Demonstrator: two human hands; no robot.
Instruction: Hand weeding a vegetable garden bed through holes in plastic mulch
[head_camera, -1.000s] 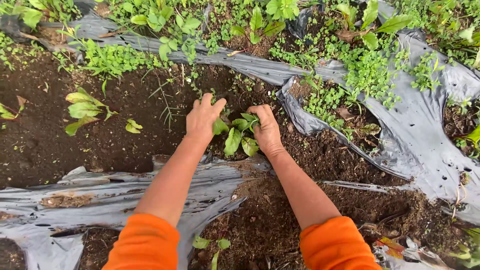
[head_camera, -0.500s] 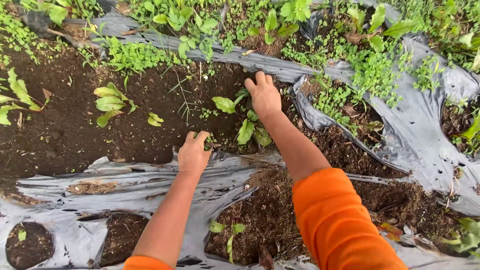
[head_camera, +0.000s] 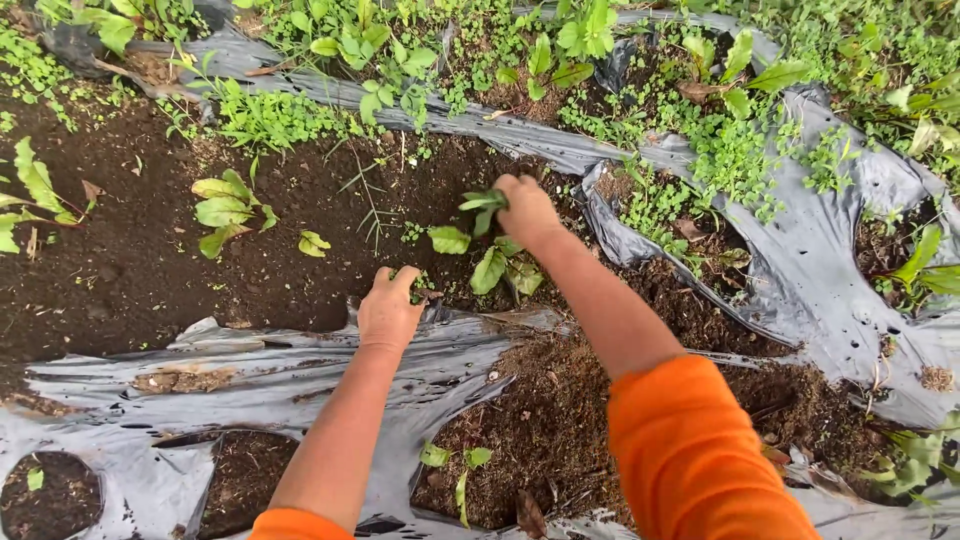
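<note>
Since half second ago: right hand (head_camera: 525, 208) lifted, pinching limp green leafy weed sprig (head_camera: 484, 203); left hand (head_camera: 390, 310) curled on small green weed tuft (head_camera: 420, 288). Stems soft, tear-prone: grip low, near base.

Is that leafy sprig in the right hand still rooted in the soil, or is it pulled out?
Cannot tell. The right hand closes around the sprig, whose leaves stick out beside the fingers, but its base is hidden.
</note>
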